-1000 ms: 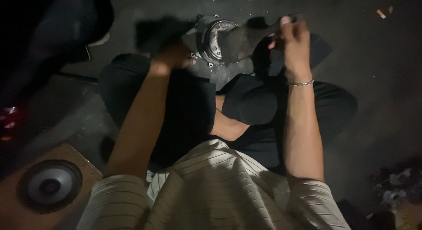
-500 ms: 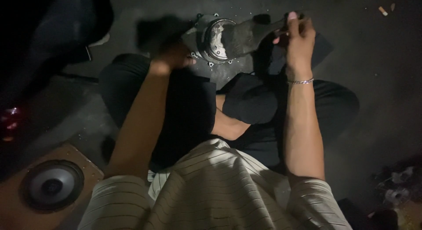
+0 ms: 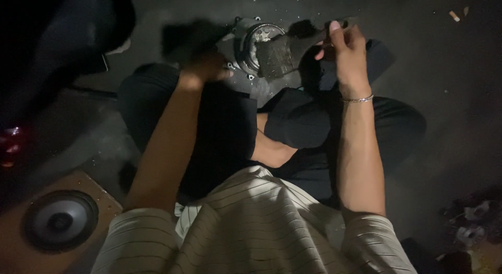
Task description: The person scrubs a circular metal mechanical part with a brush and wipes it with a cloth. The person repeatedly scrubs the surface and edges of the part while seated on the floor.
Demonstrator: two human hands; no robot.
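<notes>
A round metal speaker frame is being kept on the dark floor, just beyond the crossed legs of the seated person. A torn dark piece of cone is being held up over the right half of that frame, one end being pinched between the thumb and fingers of the right hand, which is being kept to the right of the frame and slightly above it. The piece is being stretched from that narrow pinch leftward and down, so that its free end is lying across the frame's opening. The left hand is being pressed against the frame's left edge; it is blurred, and whether its fingers are closed on the rim or only resting there cannot be told. A thin bracelet is being worn on the right wrist, nearer the body than the frame. A second speaker, set in a brown wooden panel, is lying well apart from the frame, at the lower left beside the striped shirt. Small scraps are lying on the floor far to the right of the frame.
</notes>
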